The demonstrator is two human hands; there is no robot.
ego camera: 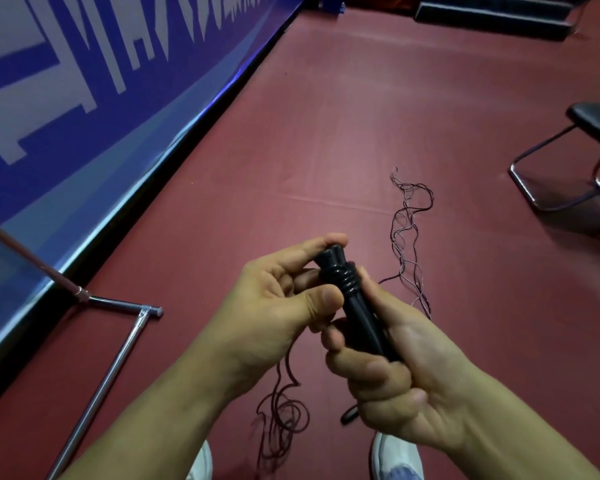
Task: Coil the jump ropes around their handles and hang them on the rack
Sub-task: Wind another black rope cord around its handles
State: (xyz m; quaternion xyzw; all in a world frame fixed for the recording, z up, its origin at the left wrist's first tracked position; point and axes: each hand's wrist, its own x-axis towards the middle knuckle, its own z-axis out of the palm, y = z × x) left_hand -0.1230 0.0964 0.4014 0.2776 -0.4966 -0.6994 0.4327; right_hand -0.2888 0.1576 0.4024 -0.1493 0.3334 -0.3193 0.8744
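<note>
Black jump-rope handles [355, 311] are held together in front of me, with several turns of dark rope [342, 278] coiled near their top. My right hand [395, 372] grips the lower part of the handles. My left hand [284, 299] pinches the top end with fingers and thumb. Loose rope [284, 410] hangs from my hands to the floor between my shoes. More thin ropes [409, 237] lie tangled on the red floor beyond my hands. Another black handle end [350, 414] shows under my right hand.
A chrome rack base [118, 355] with a reddish upright pole [25, 258] stands at the left by a blue-and-white banner wall [84, 98]. A black chair with a metal frame [568, 161] is at the right. My white shoes [395, 455] are at the bottom.
</note>
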